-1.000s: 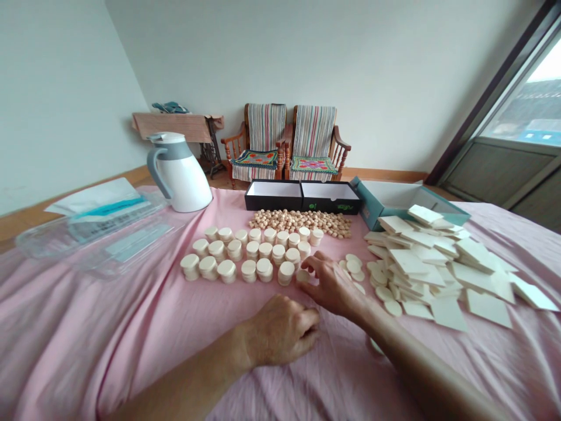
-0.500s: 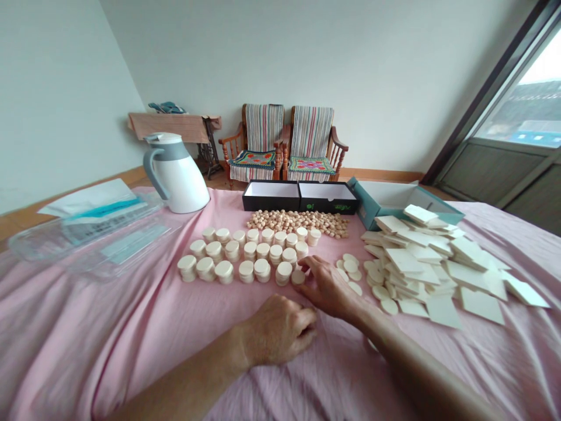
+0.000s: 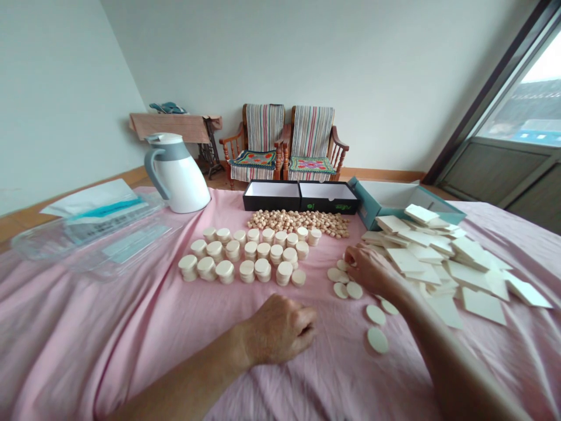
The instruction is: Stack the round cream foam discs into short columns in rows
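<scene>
My left hand rests on the pink cloth in a loose fist; its palm is hidden, so I cannot see what is inside. Bent fingers of my right hand close down on a pale round wooden disc in the loose group at right. More flat discs lie around it, and two, one of them this disc, are nearer to me. Left of that hand stand short stacks of discs in three rows. A low disc pile ends the front row.
Small wooden beads lie heaped behind the stacks, before a black two-part box. Square wooden tiles are piled at right against a teal box. A white jug and clear plastic packaging stand at left.
My right hand has left the end of the front row of stacks and moved right to the loose discs, uncovering discs near its forearm. My left hand has stayed put.
</scene>
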Tool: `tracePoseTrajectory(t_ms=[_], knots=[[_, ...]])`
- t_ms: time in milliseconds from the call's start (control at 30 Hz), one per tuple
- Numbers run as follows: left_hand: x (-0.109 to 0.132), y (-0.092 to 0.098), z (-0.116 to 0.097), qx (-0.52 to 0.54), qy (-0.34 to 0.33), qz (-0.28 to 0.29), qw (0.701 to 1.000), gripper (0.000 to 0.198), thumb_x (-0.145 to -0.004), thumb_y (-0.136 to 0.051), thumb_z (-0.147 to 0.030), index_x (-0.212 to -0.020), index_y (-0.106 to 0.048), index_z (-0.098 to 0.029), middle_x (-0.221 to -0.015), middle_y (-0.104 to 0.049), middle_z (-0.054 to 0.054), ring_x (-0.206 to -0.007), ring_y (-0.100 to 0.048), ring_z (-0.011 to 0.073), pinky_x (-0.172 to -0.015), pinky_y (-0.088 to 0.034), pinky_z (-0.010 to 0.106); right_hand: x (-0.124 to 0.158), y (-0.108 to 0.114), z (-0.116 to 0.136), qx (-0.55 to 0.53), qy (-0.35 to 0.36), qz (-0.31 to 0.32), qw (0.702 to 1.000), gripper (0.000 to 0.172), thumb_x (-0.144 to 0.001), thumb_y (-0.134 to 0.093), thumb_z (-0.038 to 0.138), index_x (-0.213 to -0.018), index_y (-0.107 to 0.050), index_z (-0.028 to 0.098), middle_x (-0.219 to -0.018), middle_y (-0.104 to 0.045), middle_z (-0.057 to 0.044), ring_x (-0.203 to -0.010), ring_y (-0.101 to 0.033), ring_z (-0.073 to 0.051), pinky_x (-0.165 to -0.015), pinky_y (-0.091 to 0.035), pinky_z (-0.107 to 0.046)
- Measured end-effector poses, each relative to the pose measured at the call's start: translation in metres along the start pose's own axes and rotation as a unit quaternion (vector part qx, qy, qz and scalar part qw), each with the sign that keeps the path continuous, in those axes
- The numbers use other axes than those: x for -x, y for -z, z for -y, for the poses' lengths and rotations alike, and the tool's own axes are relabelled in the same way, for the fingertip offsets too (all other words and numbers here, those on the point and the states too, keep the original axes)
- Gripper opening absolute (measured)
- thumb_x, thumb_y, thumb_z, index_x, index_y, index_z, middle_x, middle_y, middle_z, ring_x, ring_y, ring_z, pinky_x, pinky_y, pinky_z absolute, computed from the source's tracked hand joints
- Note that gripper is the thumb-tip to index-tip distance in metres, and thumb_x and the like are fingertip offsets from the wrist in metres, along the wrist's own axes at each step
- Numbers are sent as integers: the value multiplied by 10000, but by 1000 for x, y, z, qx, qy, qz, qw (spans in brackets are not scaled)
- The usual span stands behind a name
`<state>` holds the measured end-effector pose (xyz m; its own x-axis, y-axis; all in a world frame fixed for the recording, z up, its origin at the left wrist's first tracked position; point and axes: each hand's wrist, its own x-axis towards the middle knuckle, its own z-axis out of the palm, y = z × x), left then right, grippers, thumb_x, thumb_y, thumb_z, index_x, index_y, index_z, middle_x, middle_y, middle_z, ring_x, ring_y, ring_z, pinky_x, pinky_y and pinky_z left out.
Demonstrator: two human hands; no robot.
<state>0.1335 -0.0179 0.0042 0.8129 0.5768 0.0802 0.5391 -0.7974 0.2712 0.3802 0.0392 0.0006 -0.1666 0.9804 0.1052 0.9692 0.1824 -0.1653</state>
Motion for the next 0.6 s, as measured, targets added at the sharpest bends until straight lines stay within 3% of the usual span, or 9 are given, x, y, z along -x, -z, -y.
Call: tracePoseTrajectory(t_ms=[267, 367, 600], knots=[[0, 0, 0, 10, 7, 10, 1000, 110, -800, -525, -201, -695, -531, -169, -667, -654, 6, -577, -589, 130, -534, -357, 206, -2, 14, 13, -138, 63, -23, 988, 112, -728, -502, 140, -746, -605, 181, -735, -626, -5, -653, -546, -117, -613, -368, -213], [0, 1, 0, 17, 6, 12, 1000, 109, -802, -525, -199, -699, -540, -166, -664, -653, 11, -571, -586, 128, -535, -364, 206, 0, 14, 15, -114, 62, -11, 991, 122, -721, -518, 134, -763, -624, 175, -746, -635, -19, -668, -555, -128, -633, -380, -224], [0, -1, 0, 4, 10, 10, 1000, 128, -819, -515, -208, -698, -537, -171, -660, -646, 1, -573, -586, 129, -533, -359, 210, 2, -3, 25, -93, 137, 35, 986, 256, -686, -560, 61, -897, -663, 162, -883, -640, -73, -876, -558, -188, -793, -381, -272]])
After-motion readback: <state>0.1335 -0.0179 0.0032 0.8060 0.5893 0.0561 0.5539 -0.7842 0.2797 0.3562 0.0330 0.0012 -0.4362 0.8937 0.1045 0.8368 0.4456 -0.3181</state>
